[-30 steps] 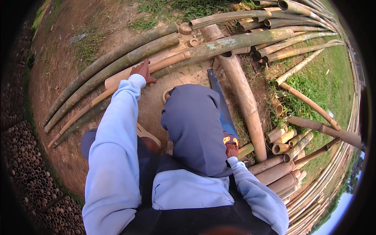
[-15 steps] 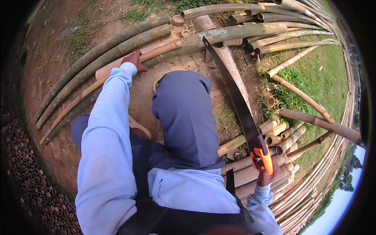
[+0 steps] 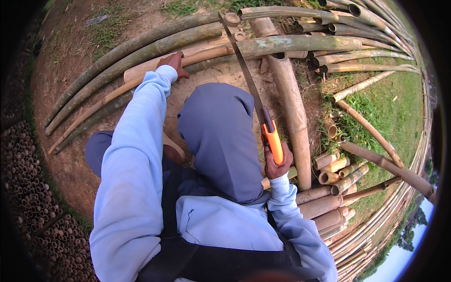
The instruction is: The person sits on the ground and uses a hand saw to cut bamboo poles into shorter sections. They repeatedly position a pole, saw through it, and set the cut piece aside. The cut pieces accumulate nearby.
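Observation:
My right hand [image 3: 278, 162] is closed round the orange handle of a handsaw [image 3: 272, 140]. The dark blade slants up and away to the left, its tip by the far bamboo poles. Midway, it passes over the end of a thin tan bamboo pole [image 3: 206, 54]. Stretched forward at the left, my left hand [image 3: 174, 65] grips that tan pole from above, thumb toward my knee. A thick mottled green bamboo pole [image 3: 300, 43] runs rightward from beside the blade. Whether the teeth touch any bamboo is unclear.
Two long greenish poles [image 3: 188, 37] lie beyond my left hand. A stout bamboo log [image 3: 293, 113] stretches along the ground right of my knee. Cut bamboo pieces [image 3: 324, 207] are stacked at the right, more poles [image 3: 376, 56] at far right, and many short tubes [image 3: 37, 197] at lower left.
My right hand has brought the saw inward to the left and forward, so its blade now crosses near the tan pole's end. The left hand keeps its grip on the pole.

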`<action>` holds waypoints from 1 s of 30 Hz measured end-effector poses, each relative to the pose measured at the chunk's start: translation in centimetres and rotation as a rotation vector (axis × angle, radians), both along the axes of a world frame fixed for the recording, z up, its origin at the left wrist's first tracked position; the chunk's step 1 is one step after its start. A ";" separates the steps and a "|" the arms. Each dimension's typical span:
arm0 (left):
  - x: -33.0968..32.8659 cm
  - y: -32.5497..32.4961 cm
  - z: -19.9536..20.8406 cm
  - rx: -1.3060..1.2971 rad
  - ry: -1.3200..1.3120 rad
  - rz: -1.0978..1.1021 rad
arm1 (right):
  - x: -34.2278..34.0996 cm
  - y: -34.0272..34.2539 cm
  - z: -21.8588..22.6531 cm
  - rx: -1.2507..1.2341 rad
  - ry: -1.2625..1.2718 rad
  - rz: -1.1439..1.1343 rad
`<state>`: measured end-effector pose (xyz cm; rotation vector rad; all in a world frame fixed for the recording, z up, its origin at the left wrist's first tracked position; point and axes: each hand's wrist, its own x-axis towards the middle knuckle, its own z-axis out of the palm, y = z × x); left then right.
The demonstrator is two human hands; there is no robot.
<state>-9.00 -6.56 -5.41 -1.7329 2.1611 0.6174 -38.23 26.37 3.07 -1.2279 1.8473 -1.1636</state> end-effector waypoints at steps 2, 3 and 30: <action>0.0 0.0 0.0 -0.005 0.003 -0.005 | 0.4 -0.8 -0.5 -0.060 0.085 0.028; 0.1 0.1 0.0 -0.009 0.006 -0.003 | 0.6 -1.1 -0.7 -0.044 0.132 0.037; 0.3 0.0 -0.4 -0.003 0.061 0.006 | 0.5 0.8 -0.6 0.054 0.194 0.187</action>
